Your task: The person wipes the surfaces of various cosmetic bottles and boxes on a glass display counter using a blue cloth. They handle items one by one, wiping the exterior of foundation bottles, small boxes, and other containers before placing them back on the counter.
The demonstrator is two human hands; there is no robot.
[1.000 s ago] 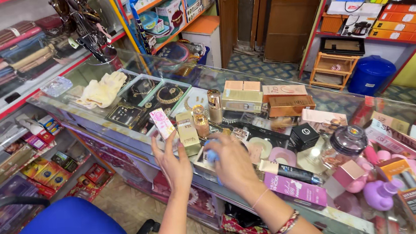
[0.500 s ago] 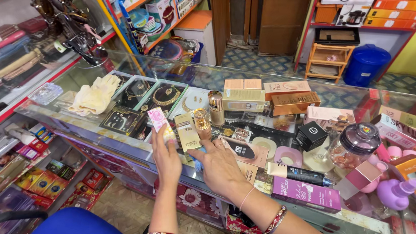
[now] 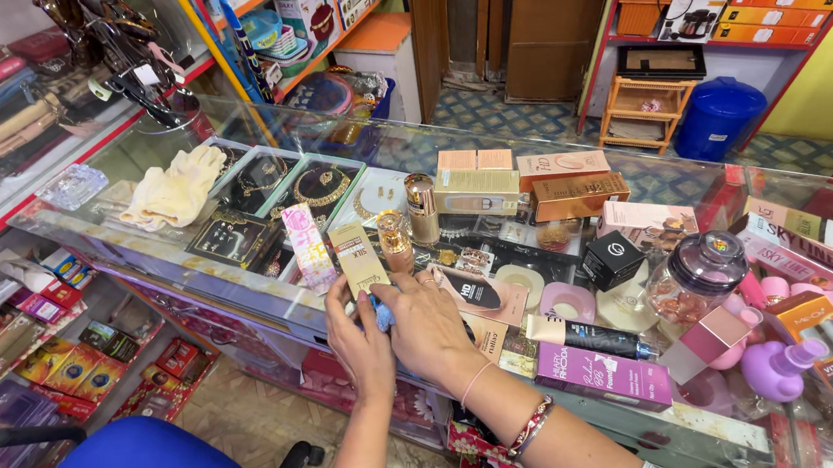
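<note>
Both hands met at the counter's near edge. Left hand (image 3: 361, 341) and right hand (image 3: 428, 325) pinched a small blue item (image 3: 382, 315) between them, at six o'clock from the beige carton (image 3: 358, 258). Looked light, soft; best gripped at its sides.

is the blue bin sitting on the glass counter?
No, the blue bin stands on the floor beyond the glass counter, beside a wooden rack.

A small blue thing (image 3: 383, 316) sits mostly hidden between both hands' fingers (image 3: 411, 290).
</note>
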